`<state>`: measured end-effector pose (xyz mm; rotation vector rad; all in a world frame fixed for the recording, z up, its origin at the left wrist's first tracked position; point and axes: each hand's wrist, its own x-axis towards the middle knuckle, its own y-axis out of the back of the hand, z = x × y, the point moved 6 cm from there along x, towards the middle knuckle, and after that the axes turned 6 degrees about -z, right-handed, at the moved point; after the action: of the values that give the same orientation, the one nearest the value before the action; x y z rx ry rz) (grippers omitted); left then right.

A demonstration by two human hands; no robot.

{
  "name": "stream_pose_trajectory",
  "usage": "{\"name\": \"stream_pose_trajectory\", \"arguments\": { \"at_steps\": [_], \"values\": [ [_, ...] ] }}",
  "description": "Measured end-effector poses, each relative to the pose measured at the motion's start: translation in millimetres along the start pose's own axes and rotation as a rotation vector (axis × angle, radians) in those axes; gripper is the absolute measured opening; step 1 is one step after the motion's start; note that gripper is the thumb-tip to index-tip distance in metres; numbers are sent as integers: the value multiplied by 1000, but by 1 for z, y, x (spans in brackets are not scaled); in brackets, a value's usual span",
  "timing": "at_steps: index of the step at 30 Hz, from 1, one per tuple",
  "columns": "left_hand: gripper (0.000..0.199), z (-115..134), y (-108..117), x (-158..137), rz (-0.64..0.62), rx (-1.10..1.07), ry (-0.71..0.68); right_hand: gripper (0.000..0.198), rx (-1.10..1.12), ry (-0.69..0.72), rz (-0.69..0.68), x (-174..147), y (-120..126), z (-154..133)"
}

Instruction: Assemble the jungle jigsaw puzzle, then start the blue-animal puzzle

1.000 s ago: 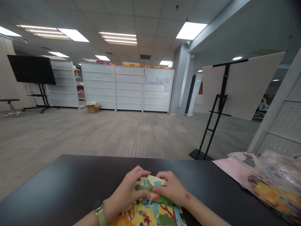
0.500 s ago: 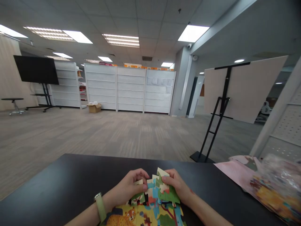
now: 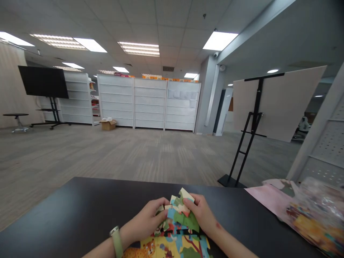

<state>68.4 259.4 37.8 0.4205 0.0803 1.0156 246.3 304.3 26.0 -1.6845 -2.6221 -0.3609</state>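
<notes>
Both hands are engaged with jigsaw pieces at the near edge of a black table (image 3: 107, 204). The right hand (image 3: 200, 213) pinches the upper jigsaw section (image 3: 185, 218) at its right side, thumb on the printed face; this section is tilted up. The left hand (image 3: 150, 218) pinches pieces at the section's left side, between thumb and curled fingers. Exact finger contact beneath is hidden. The lower jigsaw section (image 3: 172, 247), printed with a spotted cat and a tree, lies directly below on the table; whether the two sections interlock cannot be determined. A green-banded watch (image 3: 116, 240) is on the left wrist. A clear plastic bag (image 3: 317, 208) lies at far right, beside a pink sheet (image 3: 268, 195).
</notes>
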Motion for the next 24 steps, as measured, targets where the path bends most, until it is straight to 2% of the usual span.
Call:
{"name": "stream_pose_trajectory", "arguments": {
  "at_steps": [4, 8, 11, 14, 18, 24],
  "values": [
    [29, -7, 0, 0, 7, -57, -10, 51, 67, -27, -71, 0, -6, -3],
    [34, -18, -1, 1, -6, -215, 19, 47, 37, 37, -188, -5, -17, -10],
    [31, -19, 2, 2, 50, -213, 6, 43, 35, 12, -273, -9, -23, -7],
    [29, -17, 7, 1, 136, -146, 1, 41, 26, -26, -268, -8, -21, -4],
    [28, -13, 10, -2, 185, -54, -19, 37, -44, 48, -243, -5, -14, -10],
    [38, -27, 10, 4, 142, -386, -38, 42, 91, -101, -392, -10, -24, -9]
  ]
}}
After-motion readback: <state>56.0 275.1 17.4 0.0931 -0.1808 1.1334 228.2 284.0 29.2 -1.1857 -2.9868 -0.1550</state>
